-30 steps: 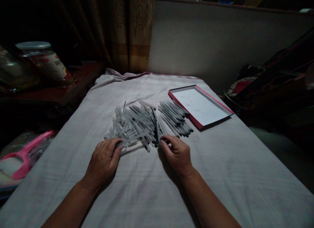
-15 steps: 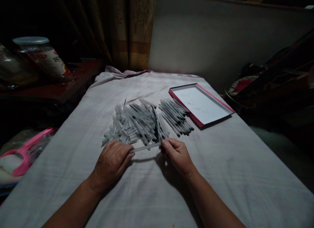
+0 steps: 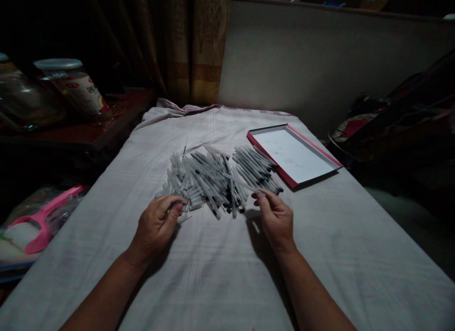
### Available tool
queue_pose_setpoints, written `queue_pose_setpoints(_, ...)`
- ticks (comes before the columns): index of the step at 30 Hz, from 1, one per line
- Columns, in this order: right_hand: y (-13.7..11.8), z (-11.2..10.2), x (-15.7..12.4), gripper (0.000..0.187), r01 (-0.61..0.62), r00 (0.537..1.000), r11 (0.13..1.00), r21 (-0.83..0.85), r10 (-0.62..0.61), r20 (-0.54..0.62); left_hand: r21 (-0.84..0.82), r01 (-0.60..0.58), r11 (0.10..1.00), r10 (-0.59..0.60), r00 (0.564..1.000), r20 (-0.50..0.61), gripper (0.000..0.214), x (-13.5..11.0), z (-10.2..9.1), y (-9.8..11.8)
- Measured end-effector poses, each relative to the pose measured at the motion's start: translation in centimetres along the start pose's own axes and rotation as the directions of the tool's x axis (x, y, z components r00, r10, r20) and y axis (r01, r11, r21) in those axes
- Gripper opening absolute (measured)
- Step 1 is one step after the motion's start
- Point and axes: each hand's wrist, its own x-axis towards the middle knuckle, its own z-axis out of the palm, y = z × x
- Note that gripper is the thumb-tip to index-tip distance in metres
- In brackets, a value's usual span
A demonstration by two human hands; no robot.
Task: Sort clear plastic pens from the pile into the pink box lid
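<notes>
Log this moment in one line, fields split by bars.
left hand: beside tube pile, hold unclear | right hand: holds slim translucent tube | red-rimmed tray: beyond pile, right

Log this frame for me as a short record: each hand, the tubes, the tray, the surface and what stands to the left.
Left hand: hand at the pile's near left edge, fingers curled; grip contents unclear
Right hand: hand pinching one slim tube between thumb and fingers
Main pile: loose translucent tubes, jumbled
Second group: dark-tipped tubes, roughly parallel, right of the pile
Tray: shallow, red-sided tray with white inside, beyond the right hand
Surface: pale, creased cloth
Left side: lidded jar; pink-handled item
</notes>
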Motion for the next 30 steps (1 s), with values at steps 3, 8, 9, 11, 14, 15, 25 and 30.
queue_pose_setpoints(3,0.2,1.0,-0.2,0.023,0.27,0.963,0.928,-0.258,-0.267,0.048,0.216,-0.152,0.965,0.16,0.987,-0.022,0.025,0.1,1.0,0.2)
queue_pose_setpoints(8,-0.3,2.5,-0.8,0.024,0.489,0.872,0.662,-0.568,-0.401,0.281,0.409,-0.184,0.894,0.191,0.981,0.023,0.03,-0.3,1.7,-0.8)
queue_pose_setpoints(9,-0.4,2.7,-0.9,0.024,0.51,0.86,0.627,-0.588,-0.394,0.325,0.419,-0.182,0.89,0.187,0.982,0.03,0.031,-0.4,1.7,-0.9)
queue_pose_setpoints(11,-0.8,3.0,-1.0,0.025,0.537,0.844,0.599,-0.594,-0.381,0.378,0.419,-0.179,0.89,0.181,0.983,0.037,0.032,-0.6,1.8,-1.1)
queue_pose_setpoints(14,-0.9,2.9,-0.3,0.024,0.527,0.849,0.622,-0.579,-0.357,0.39,0.398,-0.174,0.901,0.178,0.984,0.029,0.032,-0.7,1.8,-1.1)
queue_pose_setpoints(15,-0.7,2.6,0.2,0.023,0.506,0.862,0.631,-0.588,-0.34,0.377,0.391,-0.171,0.904,0.177,0.984,0.022,0.031,-0.8,1.8,-1.0)
queue_pose_setpoints(25,0.6,-1.1,2.1,0.017,0.247,0.96,0.482,-0.841,-0.007,0.278,0.355,-0.176,0.918,0.195,0.981,-0.018,0.028,-0.7,1.7,-1.4)
queue_pose_setpoints(30,0.2,-0.9,1.3,0.022,0.202,0.96,0.404,-0.892,0.099,0.263,0.363,-0.174,0.916,0.196,0.98,-0.026,0.028,-0.6,1.8,-1.5)
